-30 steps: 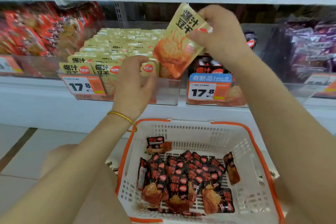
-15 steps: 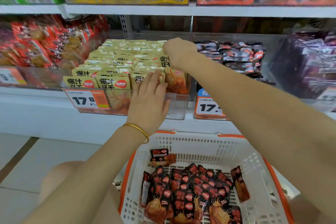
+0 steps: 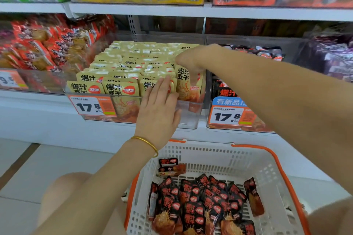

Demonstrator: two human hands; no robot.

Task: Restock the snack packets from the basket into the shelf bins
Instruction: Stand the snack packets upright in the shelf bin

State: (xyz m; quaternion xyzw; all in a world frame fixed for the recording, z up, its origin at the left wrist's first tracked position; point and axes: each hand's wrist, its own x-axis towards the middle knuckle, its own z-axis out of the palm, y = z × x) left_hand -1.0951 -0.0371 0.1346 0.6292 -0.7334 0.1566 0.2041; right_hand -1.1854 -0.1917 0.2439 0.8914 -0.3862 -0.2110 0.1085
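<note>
Packet [image 3: 188, 86] stands at the bin's [image 3: 189, 118] right edge, pinched in my right fingers [image 3: 183, 61]; my flat, straight left fingers [image 3: 162, 86] should hold the row [image 3: 122, 89] back.

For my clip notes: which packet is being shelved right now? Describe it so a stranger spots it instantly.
On the middle shelf, find the clear bin of yellow packets behind the left 17.8 price tag. The packet stands in its front right corner, under the right hand. Alone among its neighbours, it rises above the rows.
</note>
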